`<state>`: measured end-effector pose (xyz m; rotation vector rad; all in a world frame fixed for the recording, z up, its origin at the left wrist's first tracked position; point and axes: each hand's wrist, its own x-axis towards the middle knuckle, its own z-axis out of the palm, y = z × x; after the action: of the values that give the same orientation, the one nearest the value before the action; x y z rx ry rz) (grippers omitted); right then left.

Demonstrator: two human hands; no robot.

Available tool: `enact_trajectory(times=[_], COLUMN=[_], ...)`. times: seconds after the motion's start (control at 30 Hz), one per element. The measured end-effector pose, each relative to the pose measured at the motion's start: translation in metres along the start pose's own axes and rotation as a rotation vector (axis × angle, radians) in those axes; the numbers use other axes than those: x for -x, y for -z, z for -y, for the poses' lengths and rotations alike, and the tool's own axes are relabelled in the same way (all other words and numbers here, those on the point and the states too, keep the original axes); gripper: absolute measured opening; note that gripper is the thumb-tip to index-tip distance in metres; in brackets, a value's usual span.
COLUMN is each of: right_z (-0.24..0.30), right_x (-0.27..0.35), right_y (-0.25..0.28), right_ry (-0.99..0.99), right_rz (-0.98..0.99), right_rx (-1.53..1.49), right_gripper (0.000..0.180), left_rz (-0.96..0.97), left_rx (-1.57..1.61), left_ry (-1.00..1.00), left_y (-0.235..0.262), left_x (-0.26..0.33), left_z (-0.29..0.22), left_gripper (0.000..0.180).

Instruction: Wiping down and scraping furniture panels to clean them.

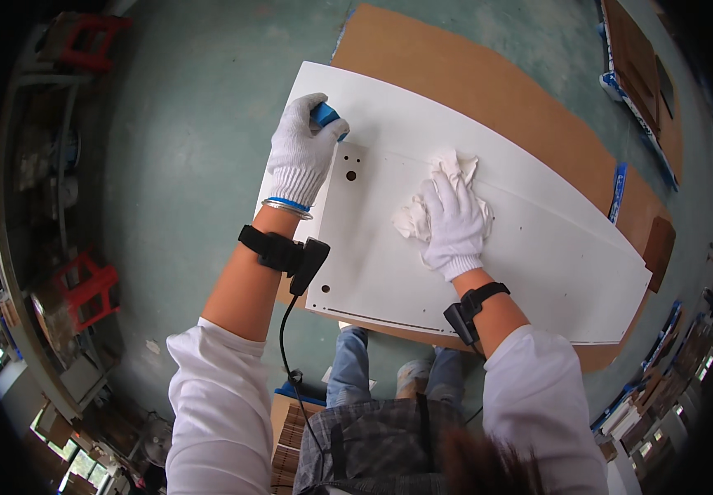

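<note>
A large white panel with a curved far edge lies before me, with several small holes in it. My left hand, in a white knitted glove, is closed round a small blue block at the panel's far left. Beneath its wrist, a raised white strip with dark holes runs along the left side. To the right, my gloved right hand presses a crumpled white cloth against the panel, its fingers bent over the cloth. Part of the cloth is hidden under the palm.
Brown board extends beyond the panel's far edge. Red stools and shelving stand at the left. More brown boards are at the far right. A black cable hangs from my left wrist strap.
</note>
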<state>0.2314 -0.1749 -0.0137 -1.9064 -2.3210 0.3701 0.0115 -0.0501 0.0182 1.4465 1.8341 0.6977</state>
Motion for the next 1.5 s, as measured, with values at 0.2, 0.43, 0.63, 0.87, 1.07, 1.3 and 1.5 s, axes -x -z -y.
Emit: enact_trajectory(times=[0.2,0.43,0.63,0.87,1.07,1.3,1.5], right_z=[0.002,0.005,0.007,-0.005,0.003,0.075,0.092], right_x=[-0.001,-0.001,0.002,0.0,-0.006,-0.117,-0.124], right_y=[-0.009,0.007,0.0,-0.008,0.005,-0.009,0.0], right_ry=[0.048,0.013,0.028,0.118,0.105,0.202,0.184], right_rz=[-0.088,-0.012,0.006,-0.19,0.03,0.103,0.165], right_rx=[0.043,0.012,0.013,0.011,-0.082,0.064,0.102], right_gripper=[0.067,0.061,0.055,0.058,0.064,0.07,0.064], left_rz=[0.053,-0.126,0.043,0.049,-0.11,0.015,0.05], left_rx=[-0.028,0.954,1.395,1.513,1.527,1.76,1.82], left_ry=[-0.039,0.279,0.73,0.714,0.707,0.521,0.477], left_y=[0.0,0.026,0.015,-0.012,-0.019,-0.032,-0.027], left_x=[0.001,0.032,0.113,0.16,0.165,0.173,0.176], left_z=[0.006,0.026,0.015,0.002,0.047,0.068,0.08], left_gripper=[0.046,0.04,0.042,0.047,0.044,0.048,0.046])
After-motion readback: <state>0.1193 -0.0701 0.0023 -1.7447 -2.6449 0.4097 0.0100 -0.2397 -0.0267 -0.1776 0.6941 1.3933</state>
